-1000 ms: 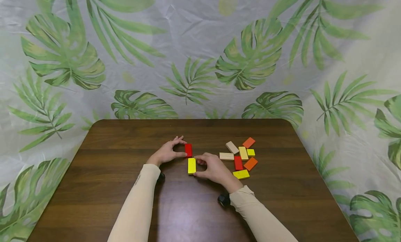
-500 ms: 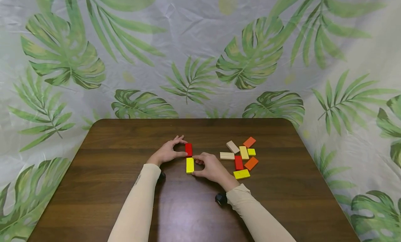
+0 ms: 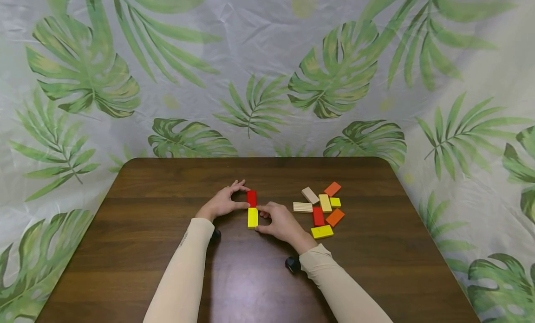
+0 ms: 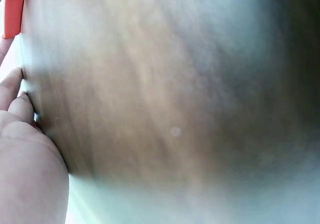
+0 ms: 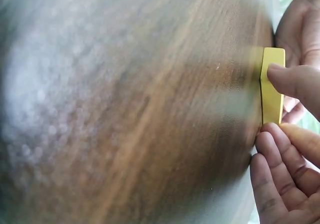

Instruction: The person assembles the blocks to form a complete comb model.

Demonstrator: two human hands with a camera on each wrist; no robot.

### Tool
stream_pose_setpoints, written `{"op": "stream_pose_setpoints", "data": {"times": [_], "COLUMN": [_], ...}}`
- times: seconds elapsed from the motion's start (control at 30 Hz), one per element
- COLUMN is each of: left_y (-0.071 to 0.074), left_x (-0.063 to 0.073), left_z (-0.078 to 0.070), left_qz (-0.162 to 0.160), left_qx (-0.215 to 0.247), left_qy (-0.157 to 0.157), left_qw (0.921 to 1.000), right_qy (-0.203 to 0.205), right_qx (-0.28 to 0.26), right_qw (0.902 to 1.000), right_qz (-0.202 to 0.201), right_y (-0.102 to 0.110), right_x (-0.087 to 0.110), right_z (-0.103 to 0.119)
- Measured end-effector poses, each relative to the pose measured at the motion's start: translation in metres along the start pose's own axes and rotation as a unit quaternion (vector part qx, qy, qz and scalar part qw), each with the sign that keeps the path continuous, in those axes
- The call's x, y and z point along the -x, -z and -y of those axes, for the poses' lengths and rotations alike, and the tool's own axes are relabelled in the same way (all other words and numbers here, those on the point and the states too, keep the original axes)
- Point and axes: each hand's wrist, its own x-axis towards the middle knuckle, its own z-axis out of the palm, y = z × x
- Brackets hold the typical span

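Note:
A red wooden block (image 3: 251,198) lies flat on the table. My left hand (image 3: 223,203) holds it from the left, index finger at the far end and thumb by the near end. Directly in front of it lies a yellow block (image 3: 252,218), end to end with the red one and apparently touching. My right hand (image 3: 283,223) pinches this yellow block, thumb at its near end and index finger toward its far end. In the right wrist view the thumb (image 5: 295,82) presses on the yellow block. Only part of the red block (image 4: 14,9) shows in the left wrist view.
To the right lies a loose group of blocks: a red block (image 3: 318,216), a yellow block (image 3: 322,231), orange blocks (image 3: 335,217), a small yellow block (image 3: 335,202), a pale yellow block (image 3: 325,203) and natural wood blocks (image 3: 303,207). A leaf-print cloth (image 3: 267,72) hangs behind the dark table (image 3: 146,197).
My right hand has slid the yellow block slightly left and away from me, closing the small gap to the red block. The left hand and red block have hardly moved.

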Motion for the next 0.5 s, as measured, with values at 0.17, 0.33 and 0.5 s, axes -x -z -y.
{"op": "stream_pose_setpoints", "data": {"times": [0.17,0.33,0.5], "left_y": [0.0001,0.0001,0.0004], "left_x": [0.0003,-0.0014,-0.0016], "left_z": [-0.0011,0.001,0.001], "left_qz": [0.001,0.004,0.006], "left_qx": [-0.003,-0.006,-0.013], "left_qy": [0.001,0.0,0.001], "left_qw": [1.0,1.0,0.9999], "right_qy": [-0.003,-0.001,0.002], "right_qx": [0.009,0.014,0.019], "right_qw": [0.9999,0.9999,0.9998], "right_qz": [-0.003,-0.001,0.003], "right_y": [-0.0003,-0.0005,-0.0004], "right_x": [-0.0001,0.0002,0.0007], "right_z": [0.0016,0.0015,0.0018]}}
